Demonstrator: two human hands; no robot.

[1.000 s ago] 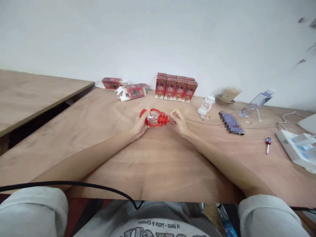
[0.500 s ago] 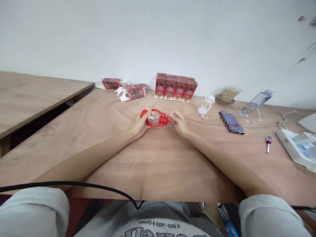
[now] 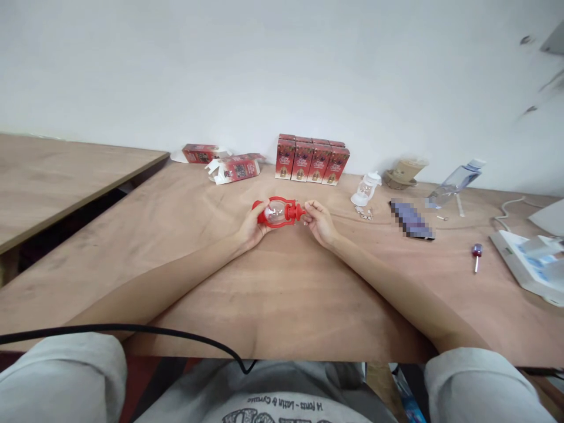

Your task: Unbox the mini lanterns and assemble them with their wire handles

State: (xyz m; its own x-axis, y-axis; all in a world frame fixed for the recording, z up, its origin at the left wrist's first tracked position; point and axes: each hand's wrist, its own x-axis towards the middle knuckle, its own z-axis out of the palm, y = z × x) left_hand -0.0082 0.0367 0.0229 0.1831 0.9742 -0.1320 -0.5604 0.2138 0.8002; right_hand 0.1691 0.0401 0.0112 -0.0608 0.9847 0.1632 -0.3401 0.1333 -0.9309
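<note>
The left hand (image 3: 252, 230) is gripping the red lantern (image 3: 277, 212) sideways by its base; the right hand (image 3: 321, 222) is pinching its right tip, seemingly adjusting it, which is calling for steadiness. Red boxes (image 3: 311, 160) are standing farther off.

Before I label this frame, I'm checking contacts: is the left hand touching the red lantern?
Touching: the head view shows the left hand around one end of the red lantern, thumb laid over it.
</note>
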